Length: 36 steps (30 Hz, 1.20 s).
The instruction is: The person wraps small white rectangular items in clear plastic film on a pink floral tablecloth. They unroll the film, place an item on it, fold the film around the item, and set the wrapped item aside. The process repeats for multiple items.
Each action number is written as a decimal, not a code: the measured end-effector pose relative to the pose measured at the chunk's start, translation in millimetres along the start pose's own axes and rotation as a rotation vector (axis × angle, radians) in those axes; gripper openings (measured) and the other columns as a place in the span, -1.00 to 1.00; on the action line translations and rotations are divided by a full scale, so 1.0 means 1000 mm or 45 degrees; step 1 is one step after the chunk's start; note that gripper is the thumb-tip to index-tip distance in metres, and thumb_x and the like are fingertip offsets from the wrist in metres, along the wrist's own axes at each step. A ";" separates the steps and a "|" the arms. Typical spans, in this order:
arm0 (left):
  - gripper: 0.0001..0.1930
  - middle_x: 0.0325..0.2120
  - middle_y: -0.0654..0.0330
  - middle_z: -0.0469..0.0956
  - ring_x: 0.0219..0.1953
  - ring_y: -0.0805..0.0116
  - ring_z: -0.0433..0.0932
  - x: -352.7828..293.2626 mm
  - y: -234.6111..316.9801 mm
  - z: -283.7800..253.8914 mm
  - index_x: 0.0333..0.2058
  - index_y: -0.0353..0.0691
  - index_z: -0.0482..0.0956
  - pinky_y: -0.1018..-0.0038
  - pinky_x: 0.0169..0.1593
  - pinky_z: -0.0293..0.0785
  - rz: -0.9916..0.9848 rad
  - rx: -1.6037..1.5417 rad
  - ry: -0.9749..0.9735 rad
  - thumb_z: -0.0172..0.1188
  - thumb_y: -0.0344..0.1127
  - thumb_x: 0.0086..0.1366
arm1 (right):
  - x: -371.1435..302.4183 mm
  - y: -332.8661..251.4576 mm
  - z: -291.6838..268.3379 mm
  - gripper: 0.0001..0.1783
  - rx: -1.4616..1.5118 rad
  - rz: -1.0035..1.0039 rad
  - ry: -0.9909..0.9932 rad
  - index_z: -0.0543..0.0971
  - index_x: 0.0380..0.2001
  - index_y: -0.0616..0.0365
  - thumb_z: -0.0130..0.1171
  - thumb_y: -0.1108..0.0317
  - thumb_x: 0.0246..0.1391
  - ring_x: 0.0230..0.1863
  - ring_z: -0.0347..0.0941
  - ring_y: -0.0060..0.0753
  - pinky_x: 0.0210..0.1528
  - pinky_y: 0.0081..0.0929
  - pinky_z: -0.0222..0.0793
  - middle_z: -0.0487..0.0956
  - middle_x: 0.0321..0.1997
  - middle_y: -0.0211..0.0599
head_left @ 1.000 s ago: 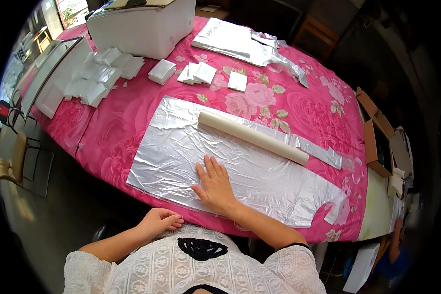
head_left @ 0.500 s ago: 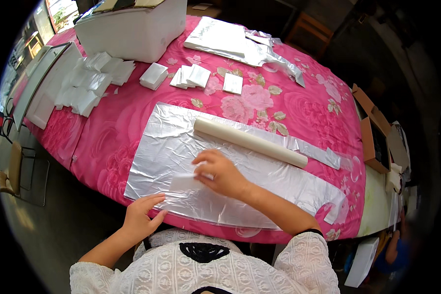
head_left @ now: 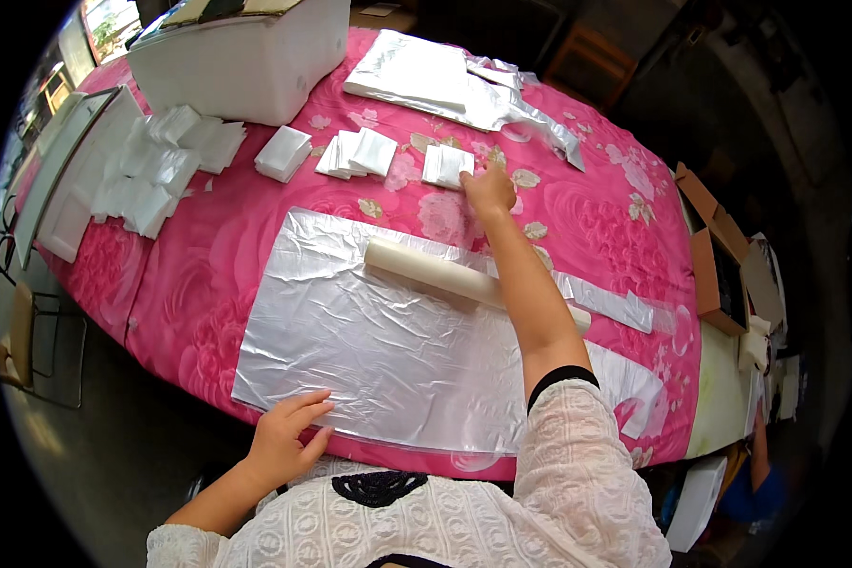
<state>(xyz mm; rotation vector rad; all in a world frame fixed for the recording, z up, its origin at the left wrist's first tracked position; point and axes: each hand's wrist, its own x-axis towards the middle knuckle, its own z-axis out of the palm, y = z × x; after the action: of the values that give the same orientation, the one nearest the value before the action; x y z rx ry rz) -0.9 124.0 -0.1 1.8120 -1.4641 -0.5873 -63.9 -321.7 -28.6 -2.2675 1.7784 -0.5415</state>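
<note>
My right hand (head_left: 489, 192) reaches across to the far side of the table. Its fingers close at the right edge of a small folded white plastic bag (head_left: 448, 167). Near the front edge, my left hand (head_left: 292, 431) rests open, fingers spread, on the lower left part of a stack of flat silvery-white plastic bags (head_left: 350, 331). A long cream-coloured roll (head_left: 426, 269) lies slantwise over these bags, its middle hidden by my right forearm.
Small folded stacks (head_left: 358, 152) and a loose heap of them (head_left: 156, 170) lie on the pink floral cloth (head_left: 199, 275). Behind stand a white foam box (head_left: 246, 71) and more flat bags (head_left: 412, 76). An open cardboard box (head_left: 719, 275) is at right, with a person's arm (head_left: 760, 454) nearby.
My right hand has moved away from the bag stack, forward and right, carrying the small folded bag to the one at the far side. My left hand stays nearly in place.
</note>
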 end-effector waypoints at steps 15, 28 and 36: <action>-0.41 0.13 -0.12 0.18 0.10 -0.07 0.27 0.057 0.013 0.064 0.05 -0.30 0.30 0.25 0.09 0.27 0.561 0.236 -0.343 0.24 -0.35 0.00 | -0.220 0.152 -0.135 -0.47 0.119 -0.523 -0.509 0.44 -0.03 0.25 0.19 0.17 -0.06 -0.12 0.38 -0.05 -0.03 -0.26 0.29 0.49 -0.15 -0.10; -0.22 0.25 -0.27 -0.20 0.28 -0.32 -0.19 0.096 0.083 0.159 0.20 -0.26 0.13 0.05 0.27 -0.11 0.700 0.407 -0.421 0.14 0.03 0.08 | -0.267 0.300 -0.133 -0.41 -0.105 -0.399 -0.024 0.23 0.16 0.30 -0.04 0.21 0.10 0.30 0.03 0.00 0.31 -0.21 -0.09 0.15 0.28 0.04; -0.27 0.24 -0.25 -0.11 0.26 -0.33 -0.14 0.092 0.100 0.175 0.13 -0.28 0.26 0.01 0.24 -0.05 0.750 0.361 -0.385 0.15 0.07 0.07 | -0.253 0.402 -0.180 -0.70 -0.392 0.138 0.307 0.50 -0.21 0.24 0.01 0.28 0.04 -0.02 0.37 -0.12 0.04 -0.29 0.22 0.49 -0.09 -0.14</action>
<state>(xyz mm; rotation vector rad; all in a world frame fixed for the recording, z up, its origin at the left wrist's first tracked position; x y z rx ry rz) -168.8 -17.6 -26.5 1.4113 -2.2644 -0.3711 -546.7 -167.2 -57.4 -2.3641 2.2247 -0.5764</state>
